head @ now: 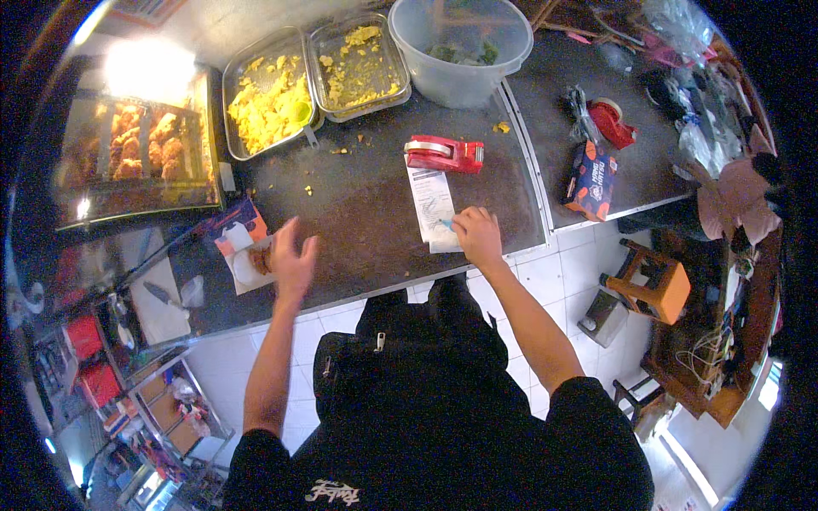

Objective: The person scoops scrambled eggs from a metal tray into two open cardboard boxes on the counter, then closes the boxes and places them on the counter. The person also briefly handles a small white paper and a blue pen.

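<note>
A printed paper slip lies on the dark counter, its upper end under a red tape dispenser. Over the slip's lower right part, my right hand pinches a small blue object, too small to identify. My left hand, slightly blurred, is at the right side of an unfolded printed paperboard food box. Its thumb and fingers are apart, and I see nothing held in it. Inside the box are white round shapes and a brown food piece, partly hidden by that hand.
Two clear trays with yellow food and a translucent bucket line the back. A lit case holds fried pieces. Rightward are a closed printed box and another red dispenser. A knife lies left.
</note>
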Tool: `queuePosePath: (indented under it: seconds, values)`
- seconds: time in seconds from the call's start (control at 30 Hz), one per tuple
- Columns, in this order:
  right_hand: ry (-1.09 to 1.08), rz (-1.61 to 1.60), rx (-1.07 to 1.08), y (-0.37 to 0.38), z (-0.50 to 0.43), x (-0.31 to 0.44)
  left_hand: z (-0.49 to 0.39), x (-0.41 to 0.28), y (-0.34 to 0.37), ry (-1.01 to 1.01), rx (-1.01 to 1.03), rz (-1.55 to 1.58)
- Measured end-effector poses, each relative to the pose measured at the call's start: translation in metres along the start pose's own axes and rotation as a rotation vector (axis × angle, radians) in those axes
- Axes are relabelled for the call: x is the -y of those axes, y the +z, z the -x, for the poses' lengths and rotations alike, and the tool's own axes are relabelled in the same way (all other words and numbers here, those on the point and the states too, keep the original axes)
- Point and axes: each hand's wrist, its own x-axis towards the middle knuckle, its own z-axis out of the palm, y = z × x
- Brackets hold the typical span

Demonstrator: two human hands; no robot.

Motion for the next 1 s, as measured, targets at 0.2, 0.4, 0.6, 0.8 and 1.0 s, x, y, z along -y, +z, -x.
queuePosePath:
  seconds: [0.2, 0.4, 0.6, 0.8, 1.0]
  values:
    - [-0.167, 0.041, 0.06, 0.003, 0.015, 0.021, 0.042, 0.177, -0.111, -0.276, -0.261, -0.363]
    - [-0.292, -0.009, 0.197, 0.004, 0.02, 0.019, 0.05, 0.279, -0.102, -0.504, -0.191, 0.056]
    - [-0.144, -0.066, 0.399, -0.012, -0.005, 0.032, 0.041, 0.258, -0.086, -0.555, -0.006, 0.425]
    - [-0.202, -0.404, 0.133, -0.012, -0.105, 0.101, 0.053, 0.197, -0.074, -0.502, 0.061, -0.008]
    - [0.35, -0.399, 0.216, 0.102, -0.247, 0.197, 0.074, 0.16, -0.048, -0.538, 0.016, -0.067]
